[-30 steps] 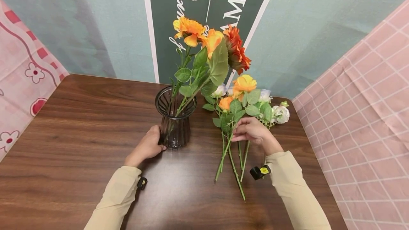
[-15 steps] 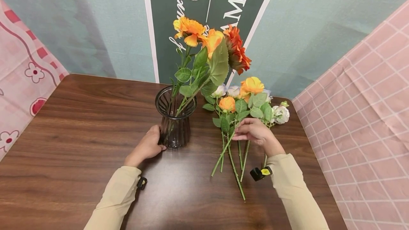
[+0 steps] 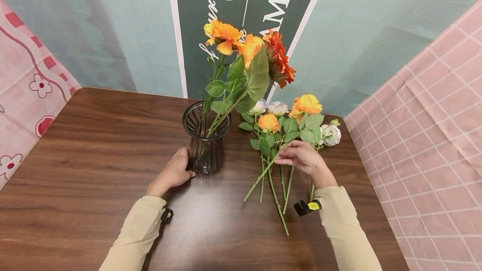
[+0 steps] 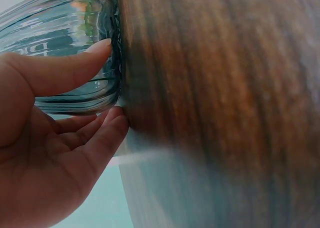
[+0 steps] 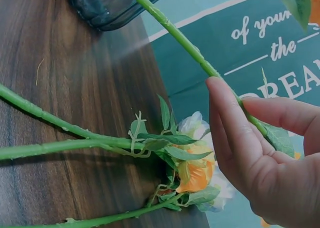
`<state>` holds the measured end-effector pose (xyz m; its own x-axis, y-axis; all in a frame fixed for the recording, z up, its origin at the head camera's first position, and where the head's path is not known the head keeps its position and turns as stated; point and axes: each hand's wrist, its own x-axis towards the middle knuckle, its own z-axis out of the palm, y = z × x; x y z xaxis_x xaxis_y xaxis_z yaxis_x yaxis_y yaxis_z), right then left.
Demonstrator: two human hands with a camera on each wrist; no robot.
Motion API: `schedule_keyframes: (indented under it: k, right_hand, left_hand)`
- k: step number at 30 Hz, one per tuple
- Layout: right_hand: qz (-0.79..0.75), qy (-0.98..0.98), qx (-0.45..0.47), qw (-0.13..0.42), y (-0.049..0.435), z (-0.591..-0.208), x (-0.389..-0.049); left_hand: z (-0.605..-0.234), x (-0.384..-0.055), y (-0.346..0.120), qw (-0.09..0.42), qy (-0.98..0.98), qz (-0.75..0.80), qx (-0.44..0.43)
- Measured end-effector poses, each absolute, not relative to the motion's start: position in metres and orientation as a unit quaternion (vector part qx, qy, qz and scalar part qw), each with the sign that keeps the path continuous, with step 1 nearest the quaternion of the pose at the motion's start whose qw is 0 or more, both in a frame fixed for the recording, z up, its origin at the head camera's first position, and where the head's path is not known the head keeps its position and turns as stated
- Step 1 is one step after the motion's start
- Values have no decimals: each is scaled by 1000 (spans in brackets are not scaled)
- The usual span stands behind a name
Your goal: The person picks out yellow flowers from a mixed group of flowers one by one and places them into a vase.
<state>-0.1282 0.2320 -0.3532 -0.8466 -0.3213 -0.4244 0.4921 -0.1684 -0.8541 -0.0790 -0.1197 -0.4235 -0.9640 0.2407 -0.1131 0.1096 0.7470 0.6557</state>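
My left hand [image 3: 174, 171] grips the dark ribbed glass vase [image 3: 207, 156] near its base, with thumb and fingers on opposite sides in the left wrist view. Upright in the vase stand an orange carnation-like flower [image 3: 223, 32], an orange bloom [image 3: 251, 48] and a red-orange flower [image 3: 281, 64]. To the right of it, my right hand [image 3: 303, 160] pinches the green stem [image 5: 175, 35] of a yellow-orange rose [image 3: 306, 105] between thumb and fingers. That stem slants, its cut end pointing lower left, above other stems on the table.
Beneath the held rose lie an orange flower [image 3: 268, 123], pale flowers [image 3: 278, 108] and a white flower [image 3: 332, 135], their stems toward the front. The wooden table [image 3: 94, 170] meets a printed backdrop behind and a pink checked cloth [image 3: 433, 137] at right.
The held rose's head has shifted right and slightly down, while its stem end has swung left and up. My right hand has moved slightly right; my left hand and the vase have stayed put.
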Motion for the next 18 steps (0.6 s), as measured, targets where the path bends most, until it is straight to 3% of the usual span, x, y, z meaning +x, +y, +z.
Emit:
schedule_keyframes:
  k: [18]
  right_hand:
    - [-808,528,105,240,231,-359,-122]
  left_hand:
    - [-424,-80,-119,102,930,342,91]
